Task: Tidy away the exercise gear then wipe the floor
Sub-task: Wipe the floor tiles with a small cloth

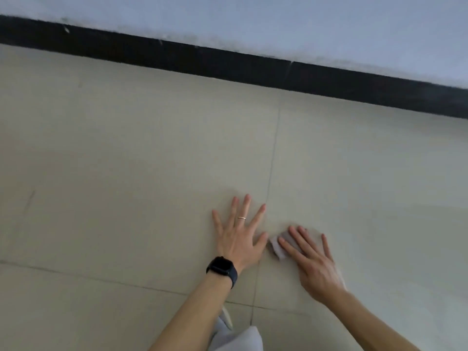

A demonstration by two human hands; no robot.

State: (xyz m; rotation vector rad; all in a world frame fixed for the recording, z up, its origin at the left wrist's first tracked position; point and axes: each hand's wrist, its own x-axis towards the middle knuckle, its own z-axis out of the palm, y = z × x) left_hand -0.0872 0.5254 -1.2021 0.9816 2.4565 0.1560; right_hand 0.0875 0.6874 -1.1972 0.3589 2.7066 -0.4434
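Observation:
My left hand [239,234] lies flat on the pale tiled floor [126,160], fingers spread, with a ring on one finger and a dark watch on the wrist. Just to its right, my right hand [310,259] presses with straight fingers on a small pale grey cloth [277,248]. Only the cloth's left corner shows past my fingertips; the rest is under the hand. No exercise gear is in view.
A black skirting board [228,62] runs along the foot of a light blue-grey wall [304,21] beyond my hands. Grout lines cross the tiles near my wrists. My light grey trouser leg [240,338] shows at the bottom edge.

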